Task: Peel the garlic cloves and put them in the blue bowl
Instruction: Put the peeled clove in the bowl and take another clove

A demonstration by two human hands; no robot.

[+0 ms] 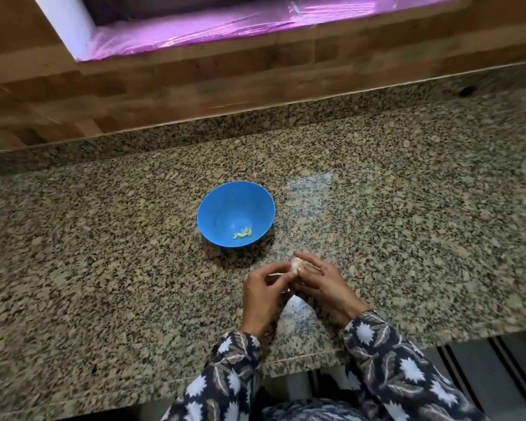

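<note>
Sleeves (386, 360); garlic (296, 265) between left hand (261, 294) and right hand (321, 284), near blue bowl (222, 205).

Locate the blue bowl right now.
Head view: the blue bowl stands on the granite counter, left of centre, just beyond the left hand and right hand, which hold garlic.

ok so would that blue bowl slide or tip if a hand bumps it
The blue bowl looks like thin plastic and holds only a few peeled garlic cloves, so it is probably light. On the polished granite counter it would likely slide at a nudge. Its base seems narrower than its rim, so a push near the rim might tip it.
</note>
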